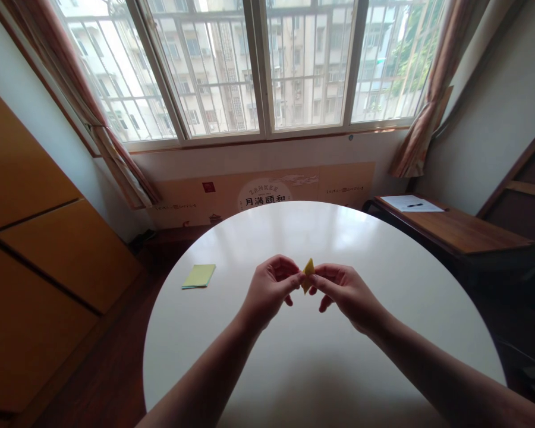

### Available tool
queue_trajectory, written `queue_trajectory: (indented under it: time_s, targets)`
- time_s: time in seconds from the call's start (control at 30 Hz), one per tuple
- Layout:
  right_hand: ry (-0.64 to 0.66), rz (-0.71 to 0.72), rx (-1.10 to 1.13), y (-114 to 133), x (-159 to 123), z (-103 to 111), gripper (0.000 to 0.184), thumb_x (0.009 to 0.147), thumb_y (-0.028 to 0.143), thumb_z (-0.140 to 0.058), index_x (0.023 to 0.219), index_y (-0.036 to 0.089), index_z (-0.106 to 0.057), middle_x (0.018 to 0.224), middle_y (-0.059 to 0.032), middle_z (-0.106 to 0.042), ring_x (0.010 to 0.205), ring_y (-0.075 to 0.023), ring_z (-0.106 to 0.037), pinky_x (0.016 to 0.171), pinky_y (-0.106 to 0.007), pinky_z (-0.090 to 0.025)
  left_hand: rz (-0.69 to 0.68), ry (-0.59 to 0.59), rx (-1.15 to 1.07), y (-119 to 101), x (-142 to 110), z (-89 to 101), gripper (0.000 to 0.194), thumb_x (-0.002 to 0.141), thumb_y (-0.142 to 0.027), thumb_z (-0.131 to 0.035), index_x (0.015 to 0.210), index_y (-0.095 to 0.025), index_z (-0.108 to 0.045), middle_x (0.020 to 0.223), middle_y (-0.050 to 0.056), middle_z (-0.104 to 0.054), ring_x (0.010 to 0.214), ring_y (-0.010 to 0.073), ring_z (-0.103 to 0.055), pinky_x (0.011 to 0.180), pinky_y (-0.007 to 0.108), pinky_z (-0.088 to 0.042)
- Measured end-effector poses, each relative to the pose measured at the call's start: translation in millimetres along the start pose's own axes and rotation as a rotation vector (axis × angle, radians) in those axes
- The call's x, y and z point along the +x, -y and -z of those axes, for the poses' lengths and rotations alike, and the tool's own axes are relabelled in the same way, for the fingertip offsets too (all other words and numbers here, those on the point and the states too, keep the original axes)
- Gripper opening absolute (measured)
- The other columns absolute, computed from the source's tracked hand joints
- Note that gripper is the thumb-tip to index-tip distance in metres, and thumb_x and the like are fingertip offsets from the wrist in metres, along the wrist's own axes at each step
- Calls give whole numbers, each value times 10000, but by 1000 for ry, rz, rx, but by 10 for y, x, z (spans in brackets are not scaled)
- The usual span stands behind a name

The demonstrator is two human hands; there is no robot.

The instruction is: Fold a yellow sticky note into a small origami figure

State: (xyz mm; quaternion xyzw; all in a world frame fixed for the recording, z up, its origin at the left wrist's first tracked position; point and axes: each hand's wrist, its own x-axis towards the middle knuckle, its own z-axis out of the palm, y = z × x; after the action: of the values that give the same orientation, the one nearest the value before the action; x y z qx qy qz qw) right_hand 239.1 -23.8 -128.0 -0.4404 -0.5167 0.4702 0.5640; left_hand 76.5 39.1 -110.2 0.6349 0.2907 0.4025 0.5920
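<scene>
A small folded piece of yellow paper [308, 271] is held in the air over the round white table [383, 255]. My left hand [270, 288] pinches its left side with thumb and fingertips. My right hand [345, 291] pinches its right side the same way. Both hands meet above the middle of the table, and the fingers hide most of the paper. A small stack of yellow-green paper sheets [199, 276] lies flat on the table to the left, well apart from my hands.
A wooden side table [468, 229] at the right carries a white sheet with a pen [412, 204]. Printed cardboard [263, 193] leans under the window. Orange cabinets [49, 249] line the left wall.
</scene>
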Motion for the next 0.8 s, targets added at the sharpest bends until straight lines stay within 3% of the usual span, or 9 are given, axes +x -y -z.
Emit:
queue_trajectory:
  time_s: [0.17, 0.4, 0.8]
  targets:
    - [17, -34, 31, 3, 6, 13, 263, 817, 391, -704, 951, 173, -766, 816, -78, -709, 746, -196, -621, 466, -227, -494, 31, 24, -4, -12, 0, 15, 272, 715, -296, -793, 759, -141, -574, 680, 9, -642, 571, 114, -588, 366, 151, -424]
    - [20, -54, 15, -4, 2, 9, 253, 825, 390, -701, 911, 158, -759, 765, -68, -685, 737, -190, -620, 462, -211, -488, -26, 36, 90, 29, 7, 41, 265, 727, -304, -785, 763, -134, -584, 705, 25, -645, 592, 131, -599, 367, 174, -447]
    - [-6, -10, -69, 4, -12, -10, 251, 855, 383, -671, 936, 161, -753, 766, -67, -698, 734, -194, -635, 474, -228, -511, 52, -19, -31, 3, 0, -28, 294, 686, -283, -802, 702, -152, -539, 654, -1, -619, 566, 117, -586, 392, 164, -438]
